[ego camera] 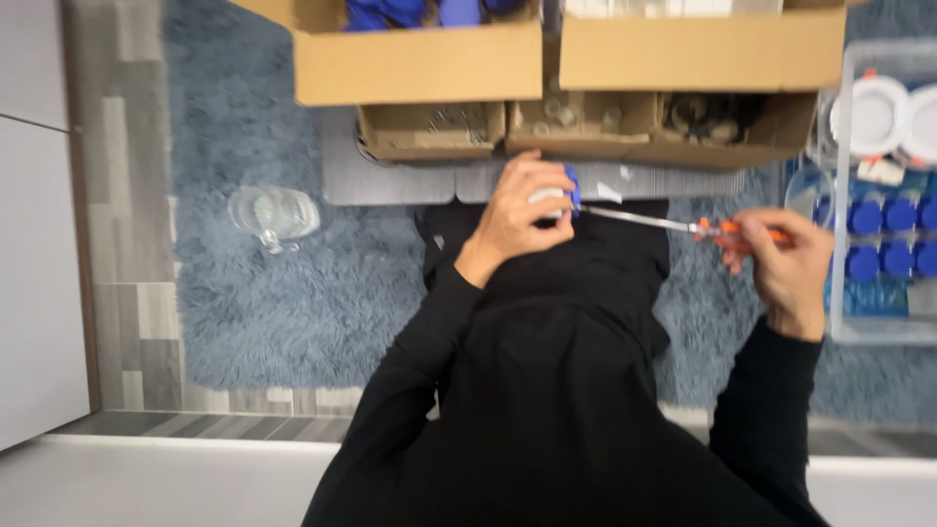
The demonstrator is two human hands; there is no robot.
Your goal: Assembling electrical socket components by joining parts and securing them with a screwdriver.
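Note:
My left hand (519, 213) is closed around a small white and blue part (564, 192), held above my lap. My right hand (787, 262) grips the orange handle of a screwdriver (683, 225). Its metal shaft runs left and its tip meets the blue side of the part. Both arms are in black sleeves. Most of the part is hidden by my fingers.
Two large cardboard boxes (420, 63) and smaller open trays of parts (429, 132) lie ahead on a grey mat. A clear bin (883, 244) with blue and white round pieces stands at the right. A glass jug (273, 215) rests on the shaggy blue rug at left.

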